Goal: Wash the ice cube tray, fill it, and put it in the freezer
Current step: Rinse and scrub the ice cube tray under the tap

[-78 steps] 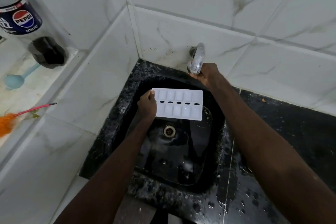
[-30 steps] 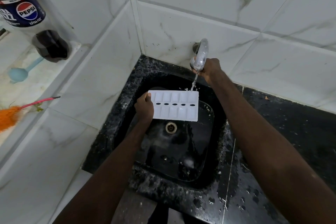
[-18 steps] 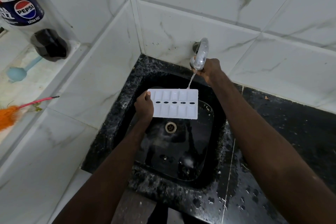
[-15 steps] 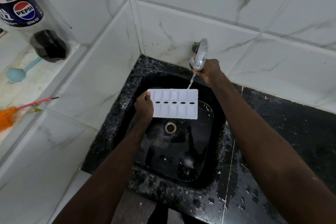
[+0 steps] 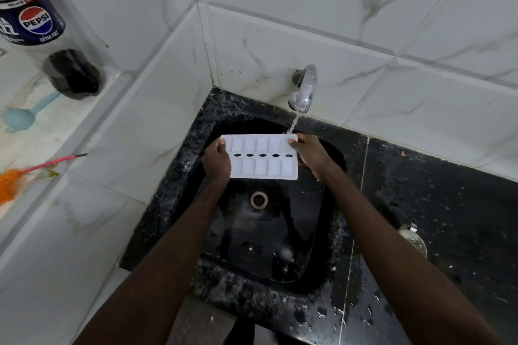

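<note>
Over the black sink point(image 5: 196, 131), holding the ice cube tray point(image 5: 262, 158) level. Gripping its left end with the left hand point(image 5: 215, 161); now clasping its right end with the right hand point(image 5: 309, 155), just moved off the tap point(image 5: 304, 89). Catching the stream point(image 5: 294, 122) at the far-right corner: rinsing beginning, seemingly.

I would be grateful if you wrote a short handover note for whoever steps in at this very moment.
Left hand: grips the left end of the ice cube tray.
Right hand: grips its right end, thumb on top.
Tray: held roughly level above the sink, cells up. The tap runs onto its far right corner.
Done: tap on, tray under the stream.
Left: finish rinsing, fill the cells, shut the tap, carry the tray to the freezer, which is not in view.
</note>
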